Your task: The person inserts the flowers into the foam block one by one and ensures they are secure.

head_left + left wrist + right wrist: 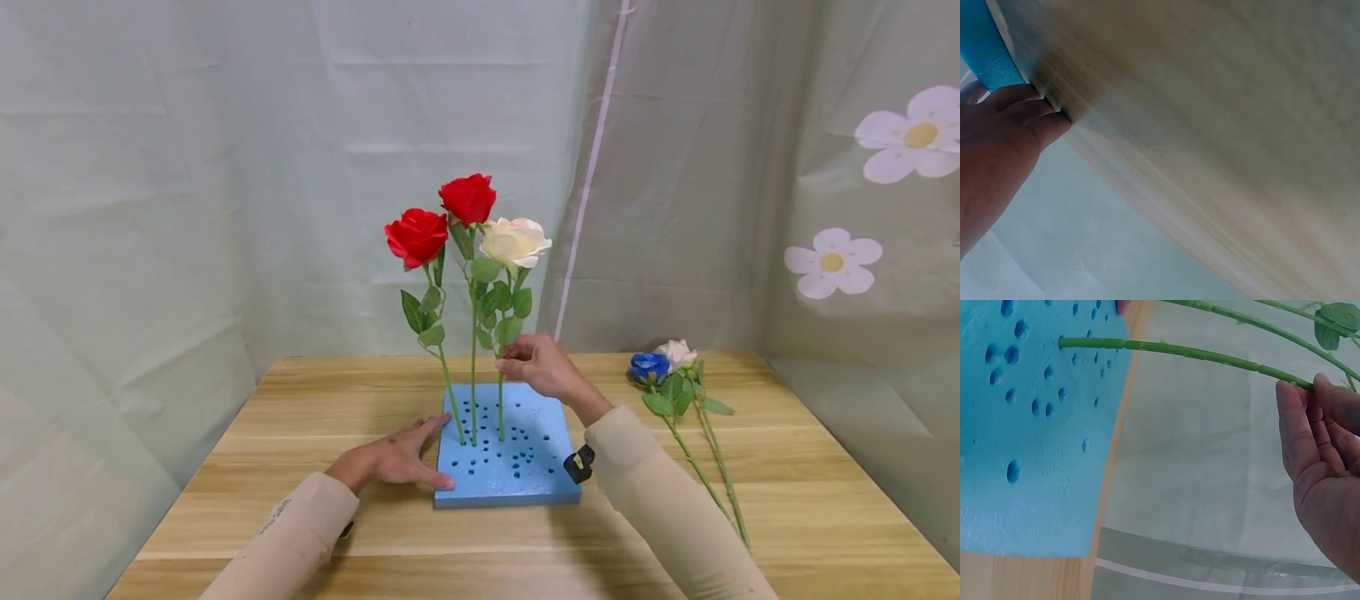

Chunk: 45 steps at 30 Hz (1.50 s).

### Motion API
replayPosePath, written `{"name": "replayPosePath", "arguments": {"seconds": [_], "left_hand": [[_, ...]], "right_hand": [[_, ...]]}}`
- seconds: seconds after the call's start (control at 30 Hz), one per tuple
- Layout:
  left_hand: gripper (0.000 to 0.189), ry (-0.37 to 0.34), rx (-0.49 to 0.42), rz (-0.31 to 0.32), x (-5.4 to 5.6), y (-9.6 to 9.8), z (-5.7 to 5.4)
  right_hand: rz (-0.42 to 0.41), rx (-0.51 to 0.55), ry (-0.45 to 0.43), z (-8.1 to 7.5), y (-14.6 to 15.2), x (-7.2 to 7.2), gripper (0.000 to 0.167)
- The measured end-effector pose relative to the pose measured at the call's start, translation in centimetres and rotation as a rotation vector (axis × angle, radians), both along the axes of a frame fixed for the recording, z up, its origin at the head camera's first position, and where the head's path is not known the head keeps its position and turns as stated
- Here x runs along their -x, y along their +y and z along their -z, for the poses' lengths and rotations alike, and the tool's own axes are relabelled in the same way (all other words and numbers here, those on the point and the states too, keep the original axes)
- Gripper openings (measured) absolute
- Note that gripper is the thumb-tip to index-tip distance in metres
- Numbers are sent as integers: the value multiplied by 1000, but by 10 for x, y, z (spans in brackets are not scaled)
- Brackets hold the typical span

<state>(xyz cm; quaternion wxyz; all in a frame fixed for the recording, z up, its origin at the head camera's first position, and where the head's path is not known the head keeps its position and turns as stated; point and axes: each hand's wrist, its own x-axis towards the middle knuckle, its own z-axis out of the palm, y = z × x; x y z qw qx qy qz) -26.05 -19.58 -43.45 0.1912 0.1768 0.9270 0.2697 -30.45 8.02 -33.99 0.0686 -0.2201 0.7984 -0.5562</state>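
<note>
In the head view a blue foam board full of holes lies on the table. Two red roses and a cream-white rose stand up from it, their stems in holes. My right hand pinches the white rose's stem between thumb and fingertips, well above the board; the right wrist view shows this green stem entering a hole. My left hand rests at the board's left edge, thumb on its near corner and fingers spread along the side. In the left wrist view its fingers touch the table beside the board.
A blue rose and a pale pinkish-white rose lie on the wooden table at the right, stems toward the near side. Fabric curtains hang behind and at both sides. Dark straps sit at both wrists.
</note>
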Motion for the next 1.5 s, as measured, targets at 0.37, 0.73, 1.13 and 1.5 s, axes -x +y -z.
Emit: {"name": "replayPosePath", "arguments": {"seconds": [0.37,0.73,1.13,1.5], "left_hand": [[112,1,3,1,2,2,0],[111,6,-3,-1,4,3,-1],[112,13,-15,5,2,0,0],[113,-1,-19,-1,1,1,1]], "right_hand": [[17,-17,11,0,2,0,23],[59,-45,44,-1,17,3,19],[109,3,-38,-1,50,1,24],[155,-6,-55,9,74,-2,22]]}}
